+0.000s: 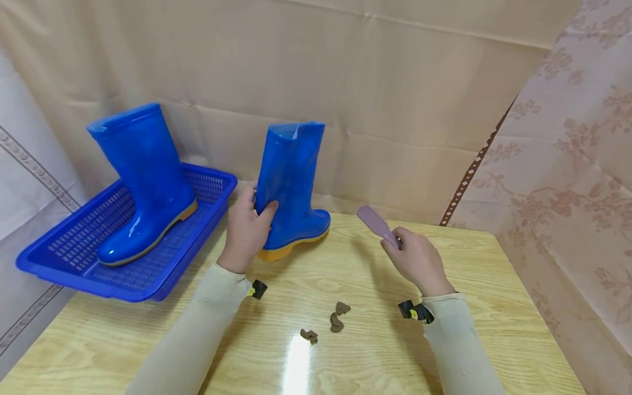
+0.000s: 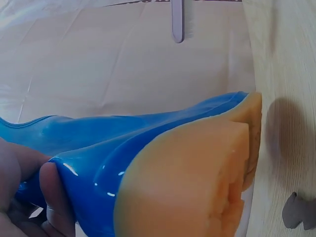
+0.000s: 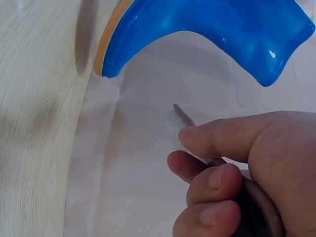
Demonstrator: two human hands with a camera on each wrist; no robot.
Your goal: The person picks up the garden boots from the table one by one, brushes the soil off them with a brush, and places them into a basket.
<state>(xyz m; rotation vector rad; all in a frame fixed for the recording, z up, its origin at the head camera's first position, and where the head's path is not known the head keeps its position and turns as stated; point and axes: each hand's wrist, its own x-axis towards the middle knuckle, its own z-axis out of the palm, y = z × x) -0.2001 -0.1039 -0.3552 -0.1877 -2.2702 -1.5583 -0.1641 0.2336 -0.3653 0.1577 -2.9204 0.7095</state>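
Note:
A blue rain boot [image 1: 291,181] with a yellow sole [image 2: 168,182] is in my left hand [image 1: 248,227], whose thumb and fingers grip it at the back above the heel. The boot is held just above the table, its toe pointing right. My right hand [image 1: 417,260] holds a purple brush [image 1: 376,222] by its handle, to the right of the boot and apart from it. Pale bristles [image 3: 175,128] show beside the brush's edge in the right wrist view. Several brown clumps [image 1: 336,322] lie on the table in front of the boot.
At the left stands a blue plastic basket [image 1: 197,236] with a second blue rain boot [image 1: 148,164] upright in it. A beige cloth [image 1: 395,99] hangs behind the wood-grain table [image 1: 474,258]. Patterned cloth [image 1: 568,208] hangs along the right side.

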